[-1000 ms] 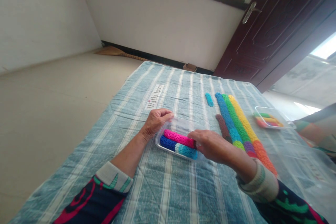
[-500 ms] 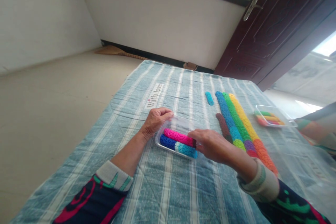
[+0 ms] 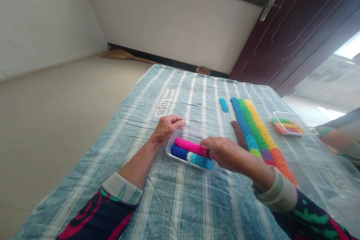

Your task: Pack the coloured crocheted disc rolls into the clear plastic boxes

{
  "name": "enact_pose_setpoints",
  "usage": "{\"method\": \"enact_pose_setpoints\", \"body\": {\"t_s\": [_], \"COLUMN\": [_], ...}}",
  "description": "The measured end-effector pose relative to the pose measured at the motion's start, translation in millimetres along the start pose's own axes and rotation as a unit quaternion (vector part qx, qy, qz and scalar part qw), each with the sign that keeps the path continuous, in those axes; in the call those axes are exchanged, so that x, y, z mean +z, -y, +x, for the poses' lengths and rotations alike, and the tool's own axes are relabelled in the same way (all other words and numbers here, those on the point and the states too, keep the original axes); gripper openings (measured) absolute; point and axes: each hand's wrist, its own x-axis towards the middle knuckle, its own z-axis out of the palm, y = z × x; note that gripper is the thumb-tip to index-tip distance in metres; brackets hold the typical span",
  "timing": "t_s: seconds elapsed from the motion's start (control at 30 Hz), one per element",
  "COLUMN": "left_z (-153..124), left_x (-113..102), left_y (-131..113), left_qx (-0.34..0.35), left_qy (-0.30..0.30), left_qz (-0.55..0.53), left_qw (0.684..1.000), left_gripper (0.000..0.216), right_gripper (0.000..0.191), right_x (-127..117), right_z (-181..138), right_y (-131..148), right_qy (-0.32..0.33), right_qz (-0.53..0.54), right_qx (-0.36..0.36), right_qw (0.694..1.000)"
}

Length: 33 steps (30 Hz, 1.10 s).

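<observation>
A clear plastic tray [image 3: 194,131] sits on the striped blue cloth [image 3: 185,202] in front of me. In it lie a pink crocheted stick [image 3: 189,146], a dark blue one [image 3: 180,152] and a light blue one [image 3: 199,160]. My left hand [image 3: 166,129] is curled round the tray's left rim. My right hand [image 3: 225,152] pinches the right end of the pink stick, fingers closed on it.
Long rows of blue, green and yellow-orange sticks [image 3: 254,129] lie to the right, with a brown stick [image 3: 238,134] and a short light blue stick [image 3: 224,105] beside them. A second clear tray [image 3: 292,125] holds several sticks. Another person's sleeve [image 3: 340,138] shows at the right edge.
Almost nothing differs. My right hand has edged slightly left along the pink stick; my left hand stays on the tray rim.
</observation>
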Motion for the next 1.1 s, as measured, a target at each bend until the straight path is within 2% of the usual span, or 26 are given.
{"method": "enact_pose_setpoints", "body": {"t_s": [0.47,0.73,0.93,1.0,1.1], "left_z": [0,-1,0,0,0], "left_x": [0,0,-2,-3,-5], "left_y": [-1,-3,-4,-7,-10], "left_qx": [0.001,-0.002,0.004,0.008,-0.005], "left_qy": [-0.004,-0.013,-0.001,-0.004,-0.006], "left_qz": [0.004,0.019,0.022,0.03,0.034], "left_qw": [1.0,1.0,1.0,1.0,0.999], "left_gripper": [0.022,0.024,0.022,0.022,0.024], "right_gripper": [0.02,0.021,0.023,0.023,0.022], "right_x": [11,12,8,6,-1], "right_z": [9,14,19,20,20], "right_y": [-2,-1,10,11,6], "right_qy": [-0.047,-0.043,-0.046,-0.065,-0.137], "right_qz": [-0.02,-0.027,-0.051,-0.047,-0.01], "right_qx": [-0.035,-0.039,-0.037,-0.036,-0.022], "right_qw": [0.998,0.998,0.997,0.996,0.99]}}
